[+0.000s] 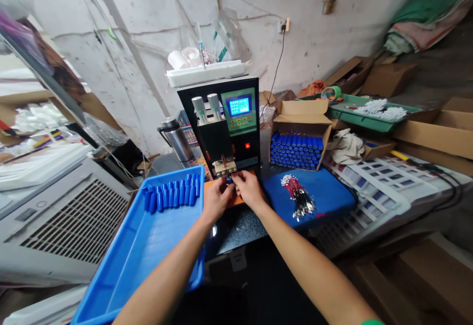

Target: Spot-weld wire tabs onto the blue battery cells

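Note:
Both of my hands meet just under the metal electrodes [223,165] of a black spot welder [218,140]. My left hand [217,198] is closed on a blue battery cell [229,179], of which only a small part shows between the fingers. Thumb and fingers of my right hand [249,189] are pinched together at the right side of the same cell. Whatever lies in that pinch is too small and covered to make out. An orange mat [210,186] lies under the hands. On the welder, a display [239,107] glows blue and a red light is lit.
Left stands a blue tray [148,251] with rows of blue cells [173,194]. To the right, red and black wire leads [297,194] lie on a blue surface [328,192], below a cardboard box [299,111] of stacked cells. A steel thermos [178,140] stands behind the tray.

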Demonstrator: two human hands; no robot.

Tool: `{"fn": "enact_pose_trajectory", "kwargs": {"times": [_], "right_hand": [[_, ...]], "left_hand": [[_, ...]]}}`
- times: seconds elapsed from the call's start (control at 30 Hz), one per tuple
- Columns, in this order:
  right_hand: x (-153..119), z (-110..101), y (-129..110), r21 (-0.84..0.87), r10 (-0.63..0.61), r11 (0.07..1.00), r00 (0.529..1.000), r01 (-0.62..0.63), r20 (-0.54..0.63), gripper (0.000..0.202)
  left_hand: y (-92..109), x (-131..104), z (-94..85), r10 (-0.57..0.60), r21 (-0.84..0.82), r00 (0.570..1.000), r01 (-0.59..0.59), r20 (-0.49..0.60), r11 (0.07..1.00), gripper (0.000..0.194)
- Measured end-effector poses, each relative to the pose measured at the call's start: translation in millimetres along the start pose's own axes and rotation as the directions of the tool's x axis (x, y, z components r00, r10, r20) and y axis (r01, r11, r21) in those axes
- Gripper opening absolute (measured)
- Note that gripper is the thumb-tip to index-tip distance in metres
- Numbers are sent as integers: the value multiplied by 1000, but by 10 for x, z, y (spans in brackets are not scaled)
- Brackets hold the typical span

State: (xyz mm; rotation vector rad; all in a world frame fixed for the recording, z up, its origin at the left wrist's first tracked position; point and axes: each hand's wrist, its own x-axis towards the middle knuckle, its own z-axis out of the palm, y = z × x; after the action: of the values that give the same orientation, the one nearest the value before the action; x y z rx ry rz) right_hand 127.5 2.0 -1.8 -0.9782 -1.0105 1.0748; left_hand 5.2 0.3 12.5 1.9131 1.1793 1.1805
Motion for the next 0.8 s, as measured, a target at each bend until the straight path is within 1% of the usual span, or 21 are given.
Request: {"fn": "enact_pose_trajectory", "kwargs": {"times": [0.13,0.23,0.33,0.43,0.5,0.53,0.6,0.63,0.7,0.73,0.8], "right_hand": [[-31,-45,11,-4,23,1000,999,-22,36,31],[-88,-85,-19,-38,20,999,999,-18,31,29],[-181,-159,-110,-69,-34,997,999,36,34,26],[-247,-351,-267,-132,-128,982,991,132,41,24],[-244,-601,-396,-184,-193,965,981,188,-6,24],[-226,-769,-459,-211,-226,955,973,209,-56,24],[-161,-1182,-554,-266,-282,936,941,228,-188,26],[-119,-1413,-575,-289,-310,929,915,232,-260,28],[-31,-1877,-548,-330,-331,921,862,207,-384,32],[6,-2089,-503,-353,-342,916,827,189,-445,34],[49,-2428,-369,-399,-343,907,785,134,-515,39]], "left_hand": [[1,-1,-5,3,17,1000,-3,-2,1000,31],[11,-6,-7,13,27,1000,-13,-4,1000,32],[17,-15,-22,25,85,1000,-24,-13,996,34],[29,-9,-48,15,148,1000,-15,1,989,35],[74,0,-61,22,154,999,-28,41,988,35],[116,2,-61,32,145,998,-39,53,989,36],[236,-6,-42,61,108,996,-67,63,992,36],[311,-13,-18,76,89,995,-81,59,993,37],[468,-18,62,97,64,994,-100,47,993,39],[541,-7,119,103,58,994,-106,38,993,39],[660,60,270,118,64,993,-119,18,991,37]]}}
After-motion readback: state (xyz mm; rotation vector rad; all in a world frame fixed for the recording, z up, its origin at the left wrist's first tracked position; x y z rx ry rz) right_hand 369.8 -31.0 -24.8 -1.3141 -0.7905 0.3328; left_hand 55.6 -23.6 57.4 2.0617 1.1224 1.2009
